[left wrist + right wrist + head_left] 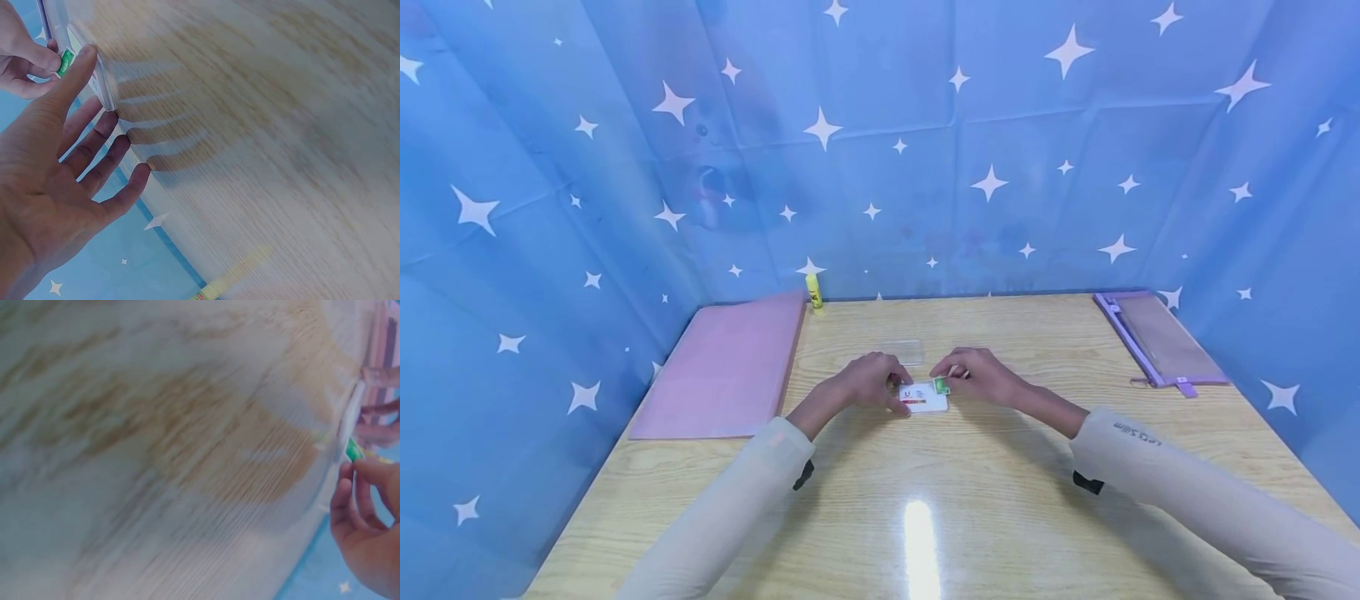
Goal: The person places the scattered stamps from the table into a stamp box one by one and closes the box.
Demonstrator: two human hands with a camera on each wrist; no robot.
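A white rectangular card with printed markings and a clear edge sits near the middle of the pale wood-grain counter, between the two hands; whether it lies fully flat or is slightly raised is hard to tell. The left hand holds the card's left end, its grip spanning thumb and forefinger at opposite edges, the other fingers spread. The right hand has its grip pinched on a small, bright green, pale-edged piece at the card's upper right corner. A thin, see-through rectangular plastic piece lies just beyond the card.

The step in hand looks like working the green piece at that corner; whether it is being put on or drawn away cannot be told. The next move seems to call for a steady left grip and a small, careful shift of the right fingertips, without tilting the card.
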